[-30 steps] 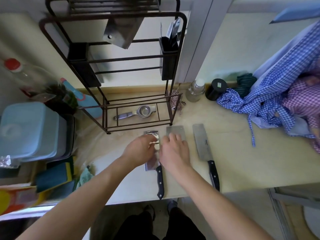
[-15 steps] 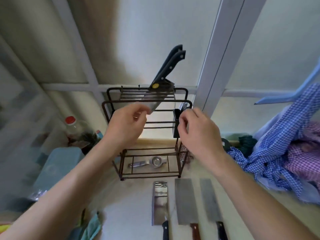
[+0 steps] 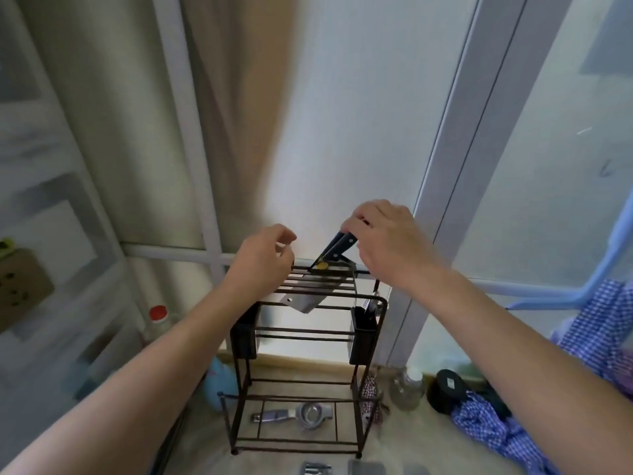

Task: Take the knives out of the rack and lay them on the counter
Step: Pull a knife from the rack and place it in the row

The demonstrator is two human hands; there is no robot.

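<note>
**Q:** Head camera, kitchen corner: where do the hands stand, and where is the knife?

**A:** Both bare arms reach up to the top of a dark wire rack [image 3: 301, 371] on the counter [image 3: 411, 437]. The right hand [image 3: 387, 241] is curled over the upper end of a black-handled cleaver [image 3: 308, 296] that stands tilted in the rack's top slots, its blade hanging below the top bars. Whether the fingers are fully clamped on the handle cannot be told. The left hand [image 3: 263, 262] hovers beside the rack's top left edge, fingers bent and loosely apart, gripping nothing visible.

**Q:** How much room around the rack?

**A:** Above and behind it, only a pale frosted window [image 3: 342, 114] with a grey frame; the space over the handle is open. A dark side cup [image 3: 363, 334] hangs on the rack's right side, another on its left. On the bottom shelf lies a metal squeezer [image 3: 294, 413].

**Q:** And the counter itself?

**A:** At the lower edge, in front of the rack, the tips of steel blades [image 3: 342, 469] already lie flat. To the right sit a small clear bottle [image 3: 409, 389], a black round container [image 3: 445, 392] and blue checked cloth [image 3: 507, 437], near the rack's foot. To the left, a red-capped bottle [image 3: 156, 322] stands well apart, blurred.
</note>
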